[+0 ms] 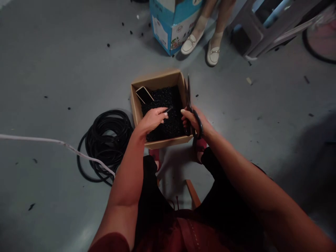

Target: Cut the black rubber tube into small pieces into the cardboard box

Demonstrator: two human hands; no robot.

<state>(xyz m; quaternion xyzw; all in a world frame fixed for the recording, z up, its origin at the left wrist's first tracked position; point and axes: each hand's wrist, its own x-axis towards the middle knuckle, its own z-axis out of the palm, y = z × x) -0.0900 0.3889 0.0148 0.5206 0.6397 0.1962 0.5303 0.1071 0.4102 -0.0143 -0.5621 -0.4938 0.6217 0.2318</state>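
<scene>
My left hand (154, 120) is over a cardboard box (157, 79), its fingers pinching a small black ridged piece (168, 109). Many small black pieces (168, 127) fill the bottom of the box. A phone (145, 95) with a dark screen leans in the far left corner. At the box's right side, my right hand (193, 119) is closed around a pair of scissors (188, 92). The blades point away from me and stand slightly apart. Part of the scissors' handles is hidden by my fingers.
Coiled black hose (105, 140) lies left of the box, near a white cable (55, 140). Beyond stand a blue printed carton (164, 26) and another person's feet in white shoes (214, 54). A grey plastic stool (246, 31) is at far right. Black scraps dot the floor.
</scene>
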